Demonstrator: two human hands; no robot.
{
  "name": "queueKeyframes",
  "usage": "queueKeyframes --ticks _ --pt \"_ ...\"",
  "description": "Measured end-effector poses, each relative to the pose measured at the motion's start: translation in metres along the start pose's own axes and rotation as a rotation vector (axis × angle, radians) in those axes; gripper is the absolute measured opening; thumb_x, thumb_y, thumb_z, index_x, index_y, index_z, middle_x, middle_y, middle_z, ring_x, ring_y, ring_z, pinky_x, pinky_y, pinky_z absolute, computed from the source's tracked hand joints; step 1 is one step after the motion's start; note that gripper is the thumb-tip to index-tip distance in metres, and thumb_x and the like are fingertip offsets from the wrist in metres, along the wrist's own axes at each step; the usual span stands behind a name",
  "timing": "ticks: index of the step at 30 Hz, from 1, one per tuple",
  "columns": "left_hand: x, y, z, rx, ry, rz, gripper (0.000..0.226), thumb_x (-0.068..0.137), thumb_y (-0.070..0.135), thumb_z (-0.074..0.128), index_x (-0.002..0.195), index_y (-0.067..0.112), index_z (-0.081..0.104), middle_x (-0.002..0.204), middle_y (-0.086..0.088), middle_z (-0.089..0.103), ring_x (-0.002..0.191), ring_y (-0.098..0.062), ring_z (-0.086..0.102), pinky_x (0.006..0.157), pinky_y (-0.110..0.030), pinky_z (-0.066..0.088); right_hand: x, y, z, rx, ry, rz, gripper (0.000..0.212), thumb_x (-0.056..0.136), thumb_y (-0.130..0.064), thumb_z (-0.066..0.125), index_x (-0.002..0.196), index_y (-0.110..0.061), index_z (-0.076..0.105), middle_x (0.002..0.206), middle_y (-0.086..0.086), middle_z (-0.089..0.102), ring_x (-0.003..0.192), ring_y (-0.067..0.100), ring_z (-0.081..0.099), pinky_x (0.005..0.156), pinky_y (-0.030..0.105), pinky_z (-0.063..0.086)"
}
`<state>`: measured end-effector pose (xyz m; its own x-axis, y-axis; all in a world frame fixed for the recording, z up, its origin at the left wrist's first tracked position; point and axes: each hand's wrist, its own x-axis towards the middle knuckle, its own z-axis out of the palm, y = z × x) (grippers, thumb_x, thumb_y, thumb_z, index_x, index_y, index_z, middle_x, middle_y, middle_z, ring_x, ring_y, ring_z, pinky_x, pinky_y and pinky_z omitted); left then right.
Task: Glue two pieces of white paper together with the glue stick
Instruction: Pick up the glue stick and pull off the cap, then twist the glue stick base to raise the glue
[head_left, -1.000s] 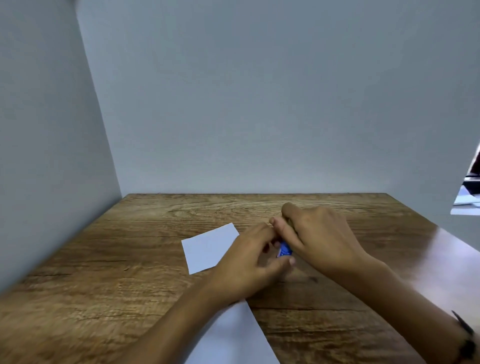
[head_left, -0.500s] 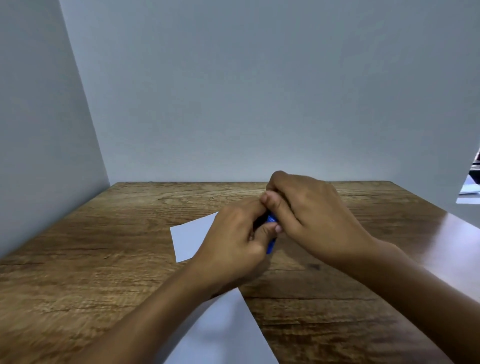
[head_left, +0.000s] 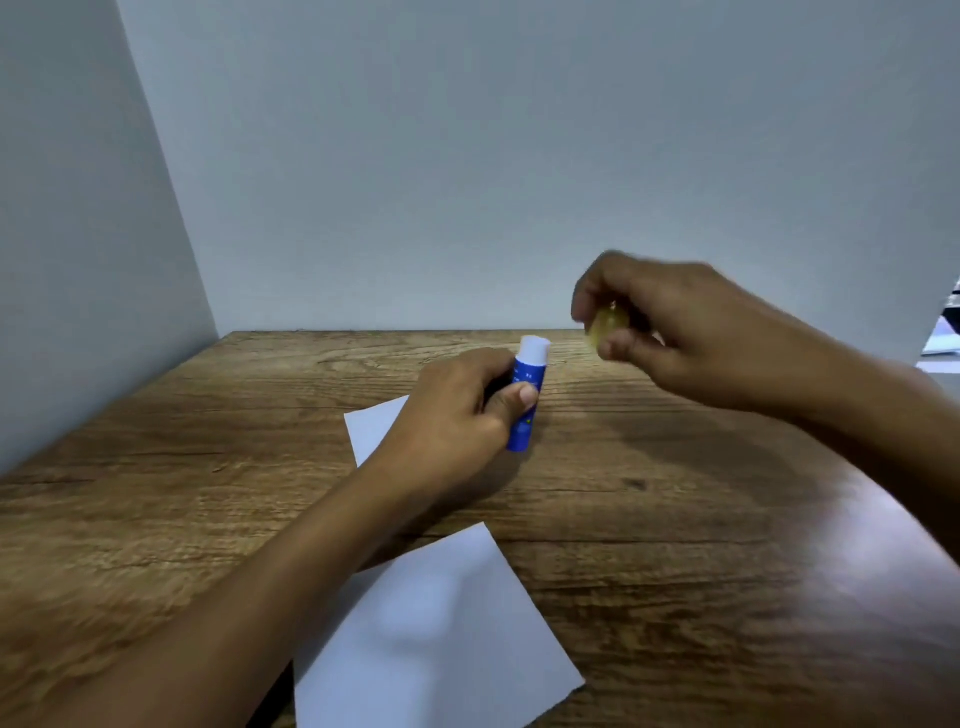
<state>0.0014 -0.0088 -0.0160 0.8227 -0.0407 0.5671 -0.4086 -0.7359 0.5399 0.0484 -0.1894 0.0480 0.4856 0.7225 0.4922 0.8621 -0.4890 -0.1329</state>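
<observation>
My left hand (head_left: 457, 415) grips a blue glue stick (head_left: 525, 400) upright above the table, its white tip uncovered. My right hand (head_left: 670, 332) is raised to the right of it, blurred, with its fingers closed on the yellowish cap (head_left: 605, 325). One white paper (head_left: 376, 423) lies on the table behind my left hand, partly hidden by it. A second, larger white paper (head_left: 441, 634) lies nearer to me, its left part covered by my left forearm.
The wooden table (head_left: 701, 519) is boxed in by a grey wall at the back and a grey panel (head_left: 78, 234) on the left. At the far right edge an opening shows some objects (head_left: 943, 338) beyond the table.
Both hands were clasped together on the glue stick low over the table. Now they are apart: the right hand has pulled the cap off up and to the right, and the white tip shows.
</observation>
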Motion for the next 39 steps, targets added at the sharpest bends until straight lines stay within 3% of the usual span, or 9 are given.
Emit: queueKeyframes --ticks 4,10,13,16,19,23,26,34,39 --pt "0.002 -0.004 0.002 -0.024 0.052 -0.052 0.017 0.087 0.024 0.053 0.082 0.01 0.062 0.054 0.009 0.046 0.053 -0.002 0.044 0.052 -0.016 0.029 -0.004 0.003 0.034 -0.166 -0.35 0.087 0.016 0.081 -0.006 0.056 0.089 -0.02 0.054 0.082 -0.007 0.057 0.076 0.009 0.049 0.065 0.025 0.036" --pt "0.001 -0.002 0.002 -0.031 0.095 -0.046 0.02 0.083 0.03 0.057 0.079 0.013 0.065 0.05 0.009 0.047 0.052 -0.005 0.043 0.049 -0.016 0.03 -0.005 0.002 0.049 -0.189 -0.414 0.057 0.017 0.079 -0.006 0.051 0.094 -0.016 0.053 0.086 -0.003 0.056 0.079 0.015 0.05 0.066 0.028 0.035" --pt "0.001 0.0 0.0 -0.08 0.141 -0.077 0.017 0.081 0.027 0.058 0.08 0.011 0.064 0.06 0.004 0.057 0.058 -0.01 0.052 0.054 -0.02 0.036 -0.006 0.0 0.047 -0.332 -0.316 0.044 0.029 0.084 -0.026 0.053 0.112 -0.02 0.047 0.108 0.0 0.056 0.101 0.019 0.047 0.079 0.034 0.041" --pt "0.004 0.002 -0.003 -0.185 0.181 -0.121 0.017 0.082 0.026 0.058 0.085 0.01 0.064 0.077 -0.012 0.066 0.074 -0.026 0.061 0.068 -0.036 0.048 -0.002 -0.014 0.043 -0.149 -0.038 0.071 0.044 0.079 -0.045 0.057 0.116 -0.024 0.045 0.101 -0.007 0.053 0.086 0.007 0.044 0.067 0.026 0.034" --pt "0.006 0.005 -0.006 -0.325 0.218 -0.162 0.021 0.081 0.023 0.059 0.084 0.003 0.064 0.077 -0.017 0.066 0.072 -0.028 0.062 0.071 -0.042 0.051 -0.001 -0.031 0.05 0.27 0.113 0.21 0.04 0.074 -0.038 0.067 0.107 -0.027 0.046 0.086 -0.007 0.057 0.067 0.002 0.049 0.058 0.022 0.036" --pt "0.007 0.006 -0.006 -0.477 0.214 -0.21 0.019 0.081 0.022 0.062 0.074 0.005 0.064 0.061 -0.004 0.06 0.056 -0.01 0.055 0.058 -0.024 0.048 -0.003 -0.035 0.064 0.582 0.253 0.382 0.032 0.074 -0.019 0.072 0.098 -0.023 0.051 0.077 -0.005 0.057 0.064 0.005 0.051 0.066 0.026 0.049" --pt "0.008 0.006 -0.005 -0.553 0.23 -0.239 0.016 0.082 0.021 0.062 0.069 0.012 0.064 0.057 0.004 0.062 0.051 -0.004 0.056 0.054 -0.017 0.049 -0.003 -0.035 0.067 0.693 0.284 0.441 0.031 0.072 -0.016 0.074 0.092 -0.025 0.051 0.079 -0.005 0.057 0.071 0.012 0.054 0.076 0.037 0.054" --pt "0.007 0.003 -0.004 -0.537 0.23 -0.211 0.019 0.082 0.02 0.062 0.076 0.002 0.065 0.062 -0.003 0.06 0.049 -0.004 0.052 0.051 -0.016 0.044 0.0 -0.034 0.071 0.858 0.232 0.502 0.028 0.082 -0.001 0.058 0.094 -0.025 0.048 0.072 0.001 0.062 0.065 0.016 0.061 0.063 0.032 0.051" --pt "0.007 0.001 -0.005 -0.52 0.241 -0.226 0.023 0.083 0.022 0.061 0.076 0.0 0.064 0.062 -0.005 0.059 0.05 -0.007 0.05 0.053 -0.018 0.045 0.0 -0.031 0.068 0.931 0.153 0.512 0.025 0.083 -0.008 0.06 0.104 -0.017 0.05 0.072 0.004 0.063 0.063 0.019 0.065 0.072 0.036 0.054"
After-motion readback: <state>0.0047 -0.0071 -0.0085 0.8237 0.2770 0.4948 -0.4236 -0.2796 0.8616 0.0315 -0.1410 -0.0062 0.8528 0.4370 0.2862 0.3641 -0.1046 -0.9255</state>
